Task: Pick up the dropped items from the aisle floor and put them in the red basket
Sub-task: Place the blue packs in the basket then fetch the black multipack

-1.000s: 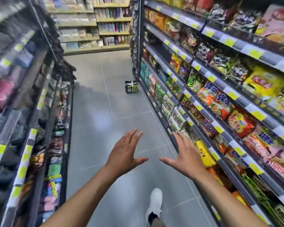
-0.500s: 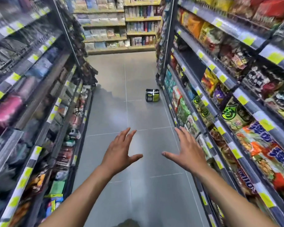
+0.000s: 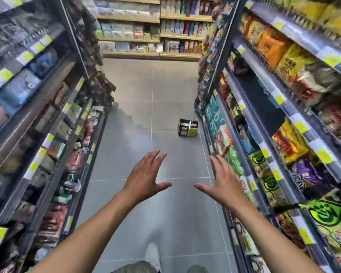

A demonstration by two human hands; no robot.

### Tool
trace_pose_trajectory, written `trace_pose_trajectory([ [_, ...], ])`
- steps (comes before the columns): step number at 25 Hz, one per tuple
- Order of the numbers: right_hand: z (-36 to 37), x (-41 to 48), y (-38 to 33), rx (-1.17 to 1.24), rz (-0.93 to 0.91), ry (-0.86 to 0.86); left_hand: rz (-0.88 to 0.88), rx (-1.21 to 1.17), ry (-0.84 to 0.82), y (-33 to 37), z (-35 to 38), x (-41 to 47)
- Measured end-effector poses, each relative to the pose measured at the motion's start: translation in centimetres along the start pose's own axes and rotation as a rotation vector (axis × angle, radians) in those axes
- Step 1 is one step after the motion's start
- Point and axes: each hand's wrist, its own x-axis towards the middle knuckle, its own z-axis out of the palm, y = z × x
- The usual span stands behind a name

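Aisle floor of grey tiles, running between two long shelf units. Dropped item: black and yellow-green pack, lying on the tiles ahead, close to the foot of the right-hand shelving, well apart from both hands. Left hand held out over the floor, palm down, fingers spread wide, thumb pointing inward, gripping nothing. Right hand alongside at the same height, likewise flat and splayed, thumb pointing toward the left one, empty, its outer edge in front of the lower right shelves. Gap between the two thumbs, no contact. Bare forearms reaching in from the bottom corners. White shoe on the tiles below the arms, near the bottom edge. Left-hand shelving stocked with small dark goods, blurred. Right side packed with bright snack bags behind yellow price tags. Far shelves across the end of the aisle, holding rows of pale boxes. Red basket nowhere visible.
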Motion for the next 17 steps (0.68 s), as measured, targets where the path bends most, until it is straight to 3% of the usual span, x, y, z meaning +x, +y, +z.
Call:
trace_pose_trajectory([
  [10,0.2,24.3,3.1,0.029,0.090,-0.017,0.057,0.014,-0.112,-5.8,1.1,25.3],
  [17,-0.7,45.2,7.4,0.063,0.139,-0.079,-0.011,0.005,-0.160,-9.3,2.0,45.6],
])
